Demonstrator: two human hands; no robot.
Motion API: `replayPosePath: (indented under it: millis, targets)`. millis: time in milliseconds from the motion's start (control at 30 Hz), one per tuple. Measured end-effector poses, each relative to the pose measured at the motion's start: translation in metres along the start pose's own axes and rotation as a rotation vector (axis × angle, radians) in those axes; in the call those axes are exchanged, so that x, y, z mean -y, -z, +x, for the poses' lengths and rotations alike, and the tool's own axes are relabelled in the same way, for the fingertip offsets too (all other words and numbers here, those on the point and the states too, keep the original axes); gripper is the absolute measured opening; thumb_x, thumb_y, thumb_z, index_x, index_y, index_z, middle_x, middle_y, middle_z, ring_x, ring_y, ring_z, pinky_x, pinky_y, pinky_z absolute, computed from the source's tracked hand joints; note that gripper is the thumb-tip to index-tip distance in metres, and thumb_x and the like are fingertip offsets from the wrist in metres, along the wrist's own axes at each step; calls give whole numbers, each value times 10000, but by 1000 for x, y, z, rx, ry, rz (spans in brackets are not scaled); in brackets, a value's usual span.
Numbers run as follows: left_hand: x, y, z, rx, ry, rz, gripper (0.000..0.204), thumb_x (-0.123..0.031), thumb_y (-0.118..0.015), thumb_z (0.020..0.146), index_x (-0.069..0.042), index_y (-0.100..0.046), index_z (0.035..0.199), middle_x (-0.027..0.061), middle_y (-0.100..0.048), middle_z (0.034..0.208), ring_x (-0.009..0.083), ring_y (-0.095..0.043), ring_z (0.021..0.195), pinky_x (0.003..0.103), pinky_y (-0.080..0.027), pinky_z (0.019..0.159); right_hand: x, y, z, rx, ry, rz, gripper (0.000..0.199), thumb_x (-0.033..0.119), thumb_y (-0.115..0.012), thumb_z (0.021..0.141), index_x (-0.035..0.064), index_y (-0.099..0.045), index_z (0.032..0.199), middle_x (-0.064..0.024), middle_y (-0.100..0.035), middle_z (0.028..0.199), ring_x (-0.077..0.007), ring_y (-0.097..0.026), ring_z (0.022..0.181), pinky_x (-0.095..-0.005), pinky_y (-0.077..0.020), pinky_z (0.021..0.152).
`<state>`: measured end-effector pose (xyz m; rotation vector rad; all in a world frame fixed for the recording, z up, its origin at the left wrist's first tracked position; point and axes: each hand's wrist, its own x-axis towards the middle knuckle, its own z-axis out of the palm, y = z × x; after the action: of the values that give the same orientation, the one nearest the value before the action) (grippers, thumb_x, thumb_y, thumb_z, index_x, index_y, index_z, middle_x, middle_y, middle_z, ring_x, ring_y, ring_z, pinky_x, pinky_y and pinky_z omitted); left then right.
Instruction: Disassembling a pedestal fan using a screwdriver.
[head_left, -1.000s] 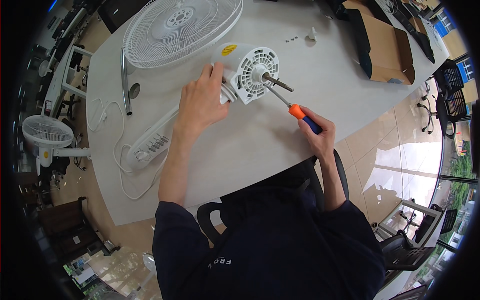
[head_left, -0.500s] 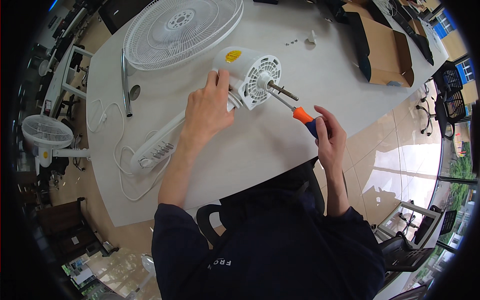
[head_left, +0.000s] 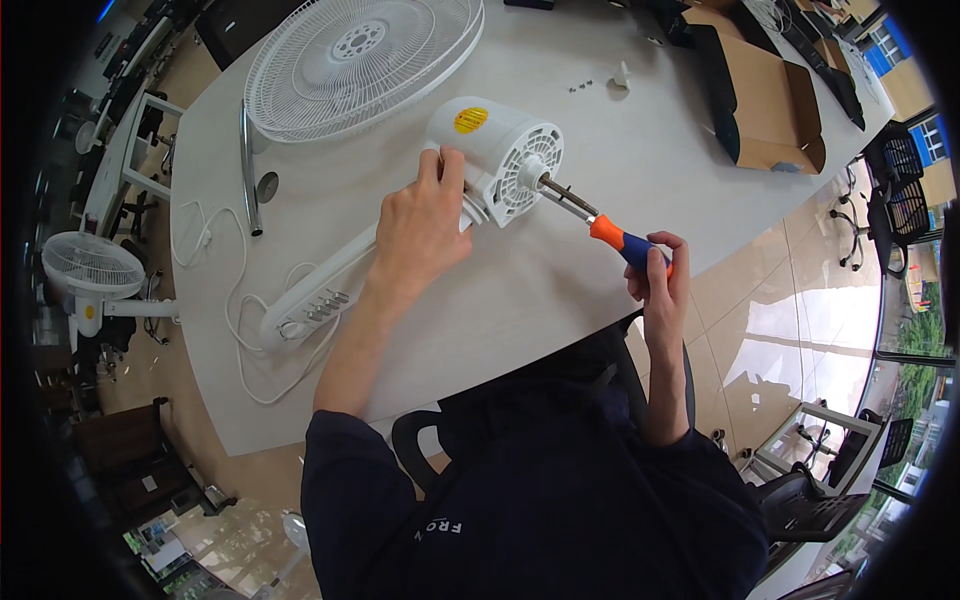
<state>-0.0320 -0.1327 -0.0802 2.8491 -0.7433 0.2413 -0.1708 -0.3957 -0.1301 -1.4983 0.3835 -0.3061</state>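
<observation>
A white fan motor housing (head_left: 488,135) with a yellow oval sticker lies tilted on the table, its slotted round face turned to the right. From the middle of that face sticks out a metal shaft (head_left: 572,196). My left hand (head_left: 422,225) is wrapped round the neck below the housing, where the white control stem (head_left: 318,292) joins it. In my right hand (head_left: 660,278) is a screwdriver (head_left: 620,240) with an orange and blue handle. Its blade runs beside the shaft toward the motor face; the tip is hard to make out.
A white fan grille (head_left: 360,60) lies at the back left, near a metal tube (head_left: 249,180) and a round metal disc (head_left: 267,186). A white cord (head_left: 238,310) loops at the left. Small screws (head_left: 581,86), a white plastic knob (head_left: 622,76) and an open cardboard box (head_left: 775,110) lie farther back.
My right hand has moved slightly down and shifted its grip on the screwdriver handle. The motor housing has turned a little; my left hand keeps its hold.
</observation>
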Motion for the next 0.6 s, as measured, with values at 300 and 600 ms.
replayPosePath:
  millis: [300, 600]
  targets:
    - [5, 3, 4, -23, 3, -39, 587, -112, -807, 698, 0, -466, 1162, 147, -563, 1037, 343, -702, 698, 425, -578, 597, -7, -5, -13, 103, 480, -475, 369, -35, -653, 916, 32, -487, 1238, -90, -512, 1135, -160, -559, 912, -283, -488, 742]
    - [1, 3, 2, -35, -8, -47, 611, -84, -794, 698, 14, -468, 1206, 147, -566, 1057, 333, -707, 710, 418, -583, 608, 24, -7, 0, -58, 153, -336, 425, 187, -642, 1009, -1, -463, 1345, -91, -620, 820, -100, -557, 629, -244, -456, 569]
